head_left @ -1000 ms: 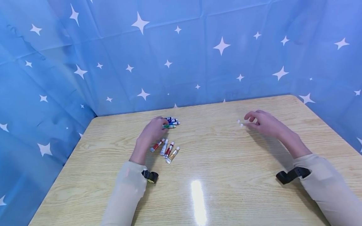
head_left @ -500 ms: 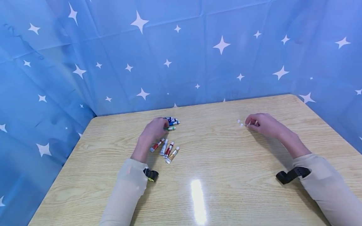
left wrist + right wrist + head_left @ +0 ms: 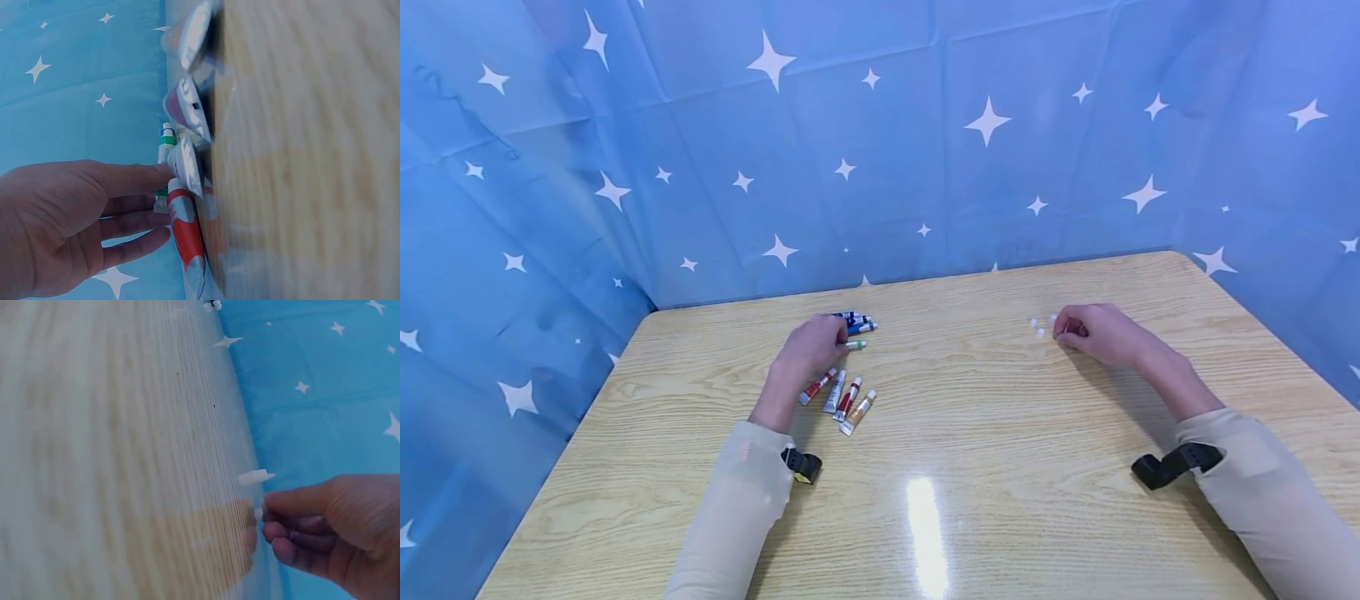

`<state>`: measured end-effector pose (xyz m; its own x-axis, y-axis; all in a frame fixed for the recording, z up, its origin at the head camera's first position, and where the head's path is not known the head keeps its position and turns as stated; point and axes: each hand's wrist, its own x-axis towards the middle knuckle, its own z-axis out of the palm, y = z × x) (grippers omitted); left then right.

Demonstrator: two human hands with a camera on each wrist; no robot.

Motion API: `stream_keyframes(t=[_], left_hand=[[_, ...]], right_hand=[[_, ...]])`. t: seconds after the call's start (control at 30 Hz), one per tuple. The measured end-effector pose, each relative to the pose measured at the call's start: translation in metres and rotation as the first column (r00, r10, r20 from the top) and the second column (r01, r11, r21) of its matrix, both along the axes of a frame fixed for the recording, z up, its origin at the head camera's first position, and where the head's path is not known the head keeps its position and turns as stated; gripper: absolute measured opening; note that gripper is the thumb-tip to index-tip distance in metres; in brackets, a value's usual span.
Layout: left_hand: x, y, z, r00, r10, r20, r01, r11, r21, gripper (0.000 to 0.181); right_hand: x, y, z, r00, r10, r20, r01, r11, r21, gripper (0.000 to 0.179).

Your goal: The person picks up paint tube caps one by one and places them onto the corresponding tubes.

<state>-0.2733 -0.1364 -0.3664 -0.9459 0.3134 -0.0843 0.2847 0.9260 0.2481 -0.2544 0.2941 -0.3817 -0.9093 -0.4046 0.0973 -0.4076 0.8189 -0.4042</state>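
Observation:
My left hand grips a green paint tube between thumb and fingers, low over the table. In the left wrist view the green-banded end of that tube stands up beyond the thumb, its middle partly hidden by nearer tubes. Blue paint tubes lie just beyond this hand. Closer in are a red paint tube, a white tube, a dark red tube and a gold tube. At the right, my right hand pinches a small white piece at its fingertips, mostly covered.
Other small white pieces lie just left of the right hand. The wooden table reaches back to a blue starred curtain. Each wrist wears a black camera on a strap.
The left hand has drawn the green tube slightly nearer, apart from the blue ones. The right hand has lowered slightly and its fingertips have closed; another white piece now shows beside it.

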Motion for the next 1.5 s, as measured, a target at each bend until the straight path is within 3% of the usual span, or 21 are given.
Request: stream_keyframes(t=[0.4,0.73,0.83,0.97,1.1,1.33,1.5], left_hand=[[0.007,-0.005,0.003,0.991,0.025,-0.129,-0.006,0.989,0.147,0.012],[0.014,-0.006,0.010,0.971,-0.034,-0.237,0.095,0.964,0.249,0.016],[0.018,-0.004,0.013,0.954,-0.075,-0.291,0.153,0.955,0.255,0.014],[0.025,0.000,0.020,0.918,-0.134,-0.373,0.239,0.938,0.252,0.013],[0.033,0.005,0.026,0.892,-0.173,-0.417,0.301,0.917,0.263,0.011],[0.049,0.013,0.039,0.851,-0.232,-0.471,0.403,0.864,0.302,0.010],[0.058,0.019,0.046,0.805,-0.273,-0.527,0.479,0.823,0.306,0.010]], right_hand=[[0.002,-0.005,0.013,0.996,-0.039,-0.085,0.032,0.997,-0.074,0.009],[0.015,-0.025,0.033,0.980,-0.014,-0.197,-0.020,0.985,-0.171,0.007],[0.022,-0.036,0.041,0.967,0.002,-0.255,-0.054,0.978,-0.199,0.007],[0.032,-0.051,0.051,0.947,0.029,-0.321,-0.110,0.966,-0.235,0.008],[0.040,-0.064,0.059,0.924,0.066,-0.376,-0.174,0.949,-0.261,0.010],[0.051,-0.088,0.069,0.898,0.101,-0.428,-0.253,0.915,-0.315,0.014],[0.056,-0.101,0.073,0.883,0.143,-0.447,-0.309,0.894,-0.324,0.018]])
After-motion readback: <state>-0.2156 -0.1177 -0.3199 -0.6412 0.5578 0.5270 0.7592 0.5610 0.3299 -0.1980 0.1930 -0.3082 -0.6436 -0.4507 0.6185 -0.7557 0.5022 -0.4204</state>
